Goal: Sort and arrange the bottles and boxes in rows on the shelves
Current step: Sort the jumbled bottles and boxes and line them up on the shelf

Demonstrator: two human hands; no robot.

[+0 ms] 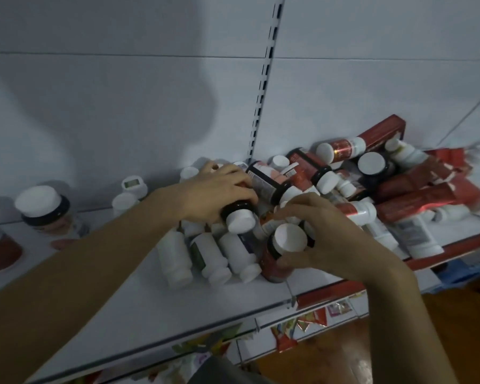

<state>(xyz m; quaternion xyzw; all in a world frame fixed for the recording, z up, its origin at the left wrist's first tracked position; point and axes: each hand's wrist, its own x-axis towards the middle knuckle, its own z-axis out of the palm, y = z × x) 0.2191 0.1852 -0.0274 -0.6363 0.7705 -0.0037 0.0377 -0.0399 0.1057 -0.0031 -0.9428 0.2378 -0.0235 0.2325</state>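
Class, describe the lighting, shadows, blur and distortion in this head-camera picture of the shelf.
Head view: dim, bluish light; a broad soft shadow on the back panel; wide-angle distortion slants the slotted upright; the red boxes at right and the upright bottle at left look smeared.

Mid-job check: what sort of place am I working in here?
Probably a shop or pharmacy aisle: a white metal shelf with a slotted upright behind it, a red front edge strip, and a jumbled pile of pill-style bottles and red boxes.
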